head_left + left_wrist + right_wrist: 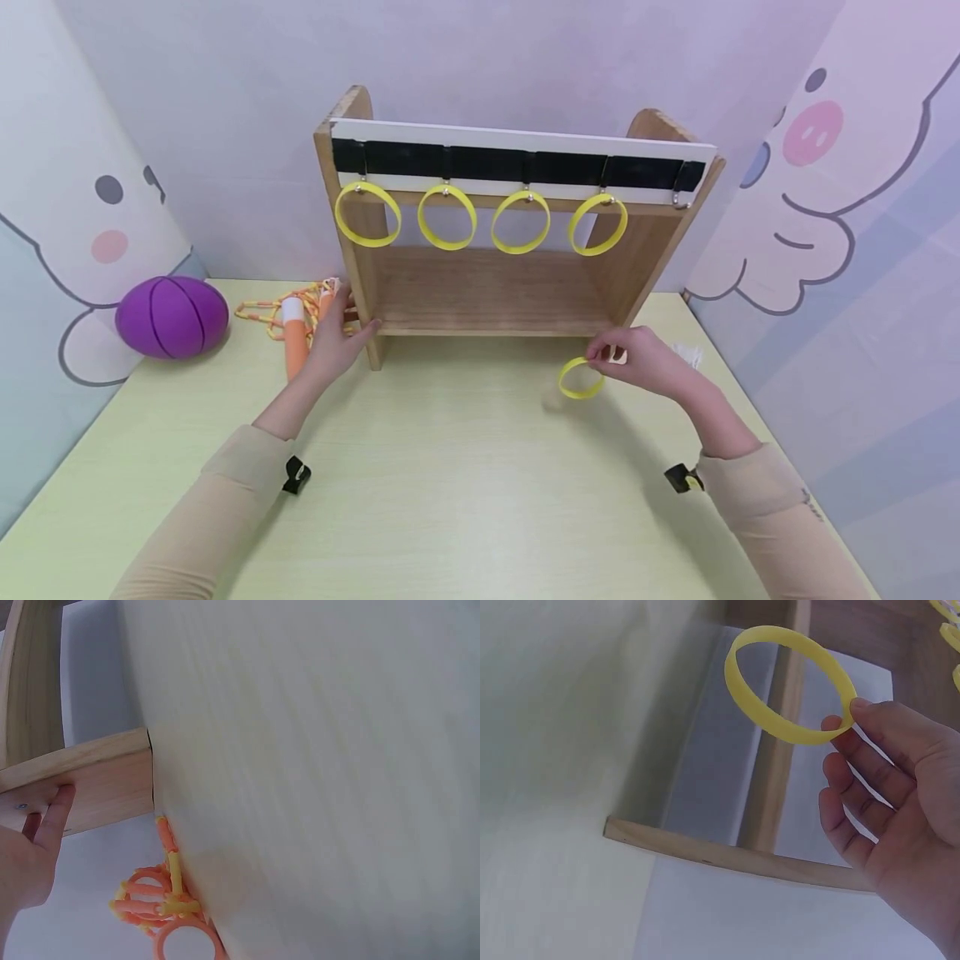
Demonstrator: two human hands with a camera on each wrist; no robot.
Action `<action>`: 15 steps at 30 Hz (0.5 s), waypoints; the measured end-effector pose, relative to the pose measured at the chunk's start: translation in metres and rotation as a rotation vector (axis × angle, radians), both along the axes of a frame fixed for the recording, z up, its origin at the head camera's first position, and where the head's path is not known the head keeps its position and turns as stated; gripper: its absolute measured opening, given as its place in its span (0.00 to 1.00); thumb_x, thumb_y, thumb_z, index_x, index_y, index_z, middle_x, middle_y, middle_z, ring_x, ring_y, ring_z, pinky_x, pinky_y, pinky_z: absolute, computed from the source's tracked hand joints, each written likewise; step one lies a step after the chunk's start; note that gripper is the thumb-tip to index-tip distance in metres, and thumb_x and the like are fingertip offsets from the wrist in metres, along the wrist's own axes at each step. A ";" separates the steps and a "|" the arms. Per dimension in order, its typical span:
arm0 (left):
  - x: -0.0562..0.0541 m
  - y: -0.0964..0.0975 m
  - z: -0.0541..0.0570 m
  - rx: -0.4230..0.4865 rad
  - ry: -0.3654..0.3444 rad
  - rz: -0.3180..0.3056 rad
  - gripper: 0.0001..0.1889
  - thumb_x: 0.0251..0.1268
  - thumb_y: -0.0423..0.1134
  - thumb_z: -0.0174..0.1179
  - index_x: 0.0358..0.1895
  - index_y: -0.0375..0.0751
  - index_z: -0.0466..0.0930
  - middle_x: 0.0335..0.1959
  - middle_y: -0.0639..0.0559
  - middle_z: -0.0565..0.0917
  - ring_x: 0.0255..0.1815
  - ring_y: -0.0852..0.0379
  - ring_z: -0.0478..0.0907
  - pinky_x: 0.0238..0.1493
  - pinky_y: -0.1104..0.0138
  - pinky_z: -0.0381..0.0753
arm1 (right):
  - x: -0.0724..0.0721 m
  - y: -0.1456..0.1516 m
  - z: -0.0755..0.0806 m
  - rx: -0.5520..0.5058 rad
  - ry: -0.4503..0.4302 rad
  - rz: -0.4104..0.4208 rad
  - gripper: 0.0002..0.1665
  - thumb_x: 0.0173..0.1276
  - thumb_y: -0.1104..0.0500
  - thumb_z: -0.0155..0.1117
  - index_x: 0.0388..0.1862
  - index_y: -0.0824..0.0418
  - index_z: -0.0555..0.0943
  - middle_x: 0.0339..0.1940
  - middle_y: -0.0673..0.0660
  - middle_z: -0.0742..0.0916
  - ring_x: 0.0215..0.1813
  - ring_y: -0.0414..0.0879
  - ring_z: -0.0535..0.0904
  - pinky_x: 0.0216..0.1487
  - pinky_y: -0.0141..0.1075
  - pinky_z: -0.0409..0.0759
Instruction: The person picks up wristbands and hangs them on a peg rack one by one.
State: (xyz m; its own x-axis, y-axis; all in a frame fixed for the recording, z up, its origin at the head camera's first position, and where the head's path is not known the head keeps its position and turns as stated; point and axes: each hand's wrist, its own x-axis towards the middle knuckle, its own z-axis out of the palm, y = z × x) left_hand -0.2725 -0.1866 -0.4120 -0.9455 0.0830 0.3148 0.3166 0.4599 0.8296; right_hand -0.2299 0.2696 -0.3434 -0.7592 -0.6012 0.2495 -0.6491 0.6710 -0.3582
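Note:
My right hand (637, 358) pinches a thin yellow ring (742, 686) between thumb and index finger, while its other fingers curl loosely. That ring is held just above the table, in front of the shelf's lower right corner. At the left side of the wooden shelf (495, 287), my left hand (333, 337) holds the side panel (112, 787), with its thumb at the front edge and fingers against the outer face. Several more yellow rings (447, 242) hang in a row from hooks along the white board (525, 140) with black strips. A metal hook (681, 200) shows at the board's right end.
An orange-and-yellow jump rope (295, 333) with orange handles lies left of the shelf, near my left hand. Further left sits a purple ball (172, 317). Something white (687, 356) lies partly hidden behind my right hand. Patterned walls enclose the pale table (465, 483).

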 end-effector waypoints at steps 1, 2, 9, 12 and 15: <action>0.000 0.000 0.000 0.001 -0.002 0.001 0.41 0.64 0.43 0.60 0.75 0.55 0.44 0.64 0.38 0.65 0.58 0.40 0.71 0.49 0.48 0.80 | 0.001 0.000 0.003 0.000 0.012 0.003 0.07 0.55 0.63 0.72 0.31 0.53 0.83 0.27 0.40 0.82 0.31 0.35 0.75 0.32 0.35 0.80; 0.000 0.000 0.000 0.000 -0.004 0.004 0.41 0.64 0.43 0.60 0.75 0.55 0.44 0.64 0.39 0.65 0.58 0.40 0.71 0.49 0.48 0.81 | 0.002 0.000 0.007 -0.001 0.025 0.006 0.07 0.55 0.63 0.72 0.31 0.54 0.83 0.27 0.40 0.82 0.31 0.35 0.75 0.32 0.35 0.80; 0.000 0.000 0.000 -0.006 0.012 -0.002 0.41 0.65 0.43 0.59 0.75 0.53 0.44 0.64 0.36 0.65 0.57 0.38 0.72 0.48 0.47 0.81 | 0.008 0.002 0.033 -0.007 0.136 0.029 0.09 0.53 0.66 0.72 0.32 0.54 0.83 0.28 0.40 0.84 0.32 0.36 0.76 0.33 0.34 0.80; 0.000 0.000 0.000 -0.008 0.013 0.000 0.41 0.64 0.43 0.60 0.75 0.53 0.44 0.64 0.36 0.66 0.57 0.38 0.72 0.48 0.47 0.81 | 0.009 0.001 0.042 -0.016 0.193 0.041 0.11 0.52 0.66 0.73 0.32 0.54 0.83 0.29 0.41 0.84 0.32 0.36 0.77 0.33 0.32 0.80; -0.001 0.000 -0.001 -0.007 0.008 0.006 0.41 0.64 0.43 0.60 0.75 0.53 0.45 0.64 0.37 0.66 0.58 0.39 0.72 0.48 0.48 0.81 | 0.010 0.001 0.051 -0.046 0.245 0.068 0.13 0.49 0.68 0.73 0.32 0.55 0.83 0.30 0.43 0.85 0.32 0.35 0.77 0.34 0.28 0.79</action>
State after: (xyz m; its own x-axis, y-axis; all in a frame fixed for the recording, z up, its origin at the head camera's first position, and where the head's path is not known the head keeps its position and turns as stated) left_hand -0.2731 -0.1868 -0.4127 -0.9435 0.0793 0.3218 0.3203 0.4681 0.8236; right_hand -0.2201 0.2706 -0.2921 -0.6308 -0.6327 0.4491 -0.7635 0.6093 -0.2140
